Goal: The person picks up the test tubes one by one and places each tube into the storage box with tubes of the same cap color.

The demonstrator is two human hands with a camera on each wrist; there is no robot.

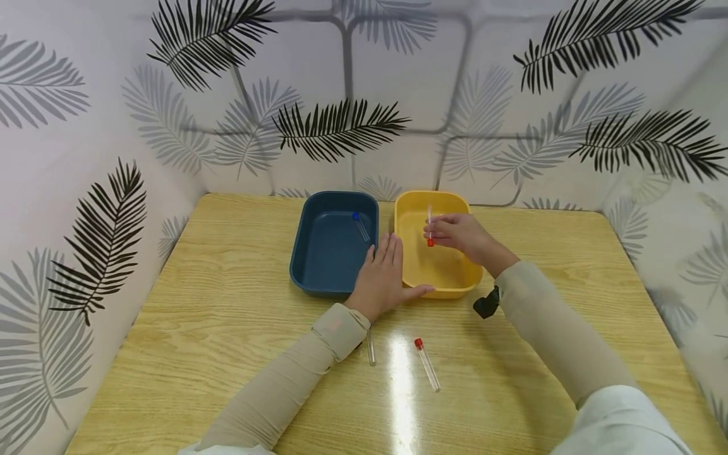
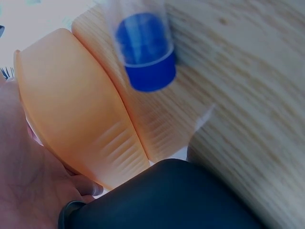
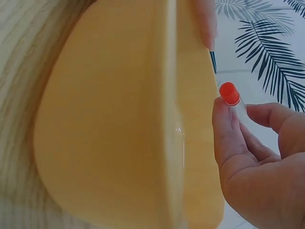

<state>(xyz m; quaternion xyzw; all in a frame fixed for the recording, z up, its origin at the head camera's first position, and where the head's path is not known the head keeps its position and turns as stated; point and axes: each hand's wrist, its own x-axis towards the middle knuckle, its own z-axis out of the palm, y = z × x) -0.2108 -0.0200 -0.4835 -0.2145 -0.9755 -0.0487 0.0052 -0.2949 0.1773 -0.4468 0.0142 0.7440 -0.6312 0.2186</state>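
Note:
My right hand pinches a clear test tube with a red cap between thumb and fingertips, above the yellow bin. The tube stands nearly upright, cap down. My left hand lies across the adjoining sides of the yellow bin and the dark blue bin, fingers straight and thumb along the yellow bin's front rim. Inside the blue bin lies a blue-capped test tube. In the left wrist view a blue cap shows on another tube lying beneath that wrist.
On the wooden table, a red-capped test tube lies in front of the bins. Left of it another tube is partly hidden by my left sleeve. A leaf-patterned wall covering stands behind the table.

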